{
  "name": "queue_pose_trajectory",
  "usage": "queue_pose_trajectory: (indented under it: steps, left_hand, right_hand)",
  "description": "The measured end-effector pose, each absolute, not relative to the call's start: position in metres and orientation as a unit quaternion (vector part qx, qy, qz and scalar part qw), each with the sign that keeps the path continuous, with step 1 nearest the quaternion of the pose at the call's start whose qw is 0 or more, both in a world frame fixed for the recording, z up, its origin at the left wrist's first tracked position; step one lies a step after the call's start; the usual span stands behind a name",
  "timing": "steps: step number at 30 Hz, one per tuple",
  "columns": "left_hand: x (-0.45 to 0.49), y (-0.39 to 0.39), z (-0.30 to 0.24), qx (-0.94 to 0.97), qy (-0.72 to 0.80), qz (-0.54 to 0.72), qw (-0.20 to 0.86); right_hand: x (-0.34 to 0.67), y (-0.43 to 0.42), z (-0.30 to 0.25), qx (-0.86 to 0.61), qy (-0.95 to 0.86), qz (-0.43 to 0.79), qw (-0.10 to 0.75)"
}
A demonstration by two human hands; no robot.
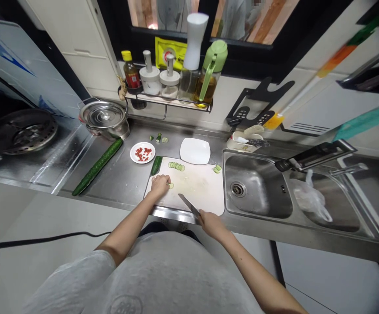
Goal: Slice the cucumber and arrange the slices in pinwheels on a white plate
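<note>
Resting on the cutting board (205, 187), a cucumber piece (171, 186) lies under the left hand (160, 185), whose bent fingers hold it, while the right hand (211, 224) is wrapped around the handle of a knife (189, 204), blade slanting over the board's near part. Beyond lie a row of slices (176, 166) and a cucumber chunk (156, 165); farther out are a white dish (195, 151), a plate (132, 153) of red bits (145, 152) and a whole cucumber (99, 167).

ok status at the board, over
Left hand on cucumber piece; right hand gripping knife. Nothing visible between knife and cucumber piece. Cucumber slices farther back on cutting board.
</note>
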State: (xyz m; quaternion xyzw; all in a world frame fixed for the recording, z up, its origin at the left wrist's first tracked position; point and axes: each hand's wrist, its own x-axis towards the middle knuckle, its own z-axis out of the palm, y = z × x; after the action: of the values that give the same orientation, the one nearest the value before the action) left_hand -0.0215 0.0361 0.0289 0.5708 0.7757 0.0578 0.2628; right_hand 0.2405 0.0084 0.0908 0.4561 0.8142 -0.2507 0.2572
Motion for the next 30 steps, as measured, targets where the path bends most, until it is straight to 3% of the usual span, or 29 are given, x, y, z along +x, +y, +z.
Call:
queue_pose_trajectory:
  steps: [10,30]
  left_hand:
    - [-0.044,0.008,0.034,0.459,0.816,0.136,0.324]
    - [-0.054,0.001,0.031,0.482,0.837,0.084,0.245]
  right_hand:
    - [0.246,0.004,0.086,0.48,0.802,-0.267,0.236]
    - [0.246,0.006,0.094,0.499,0.792,-0.263,0.235]
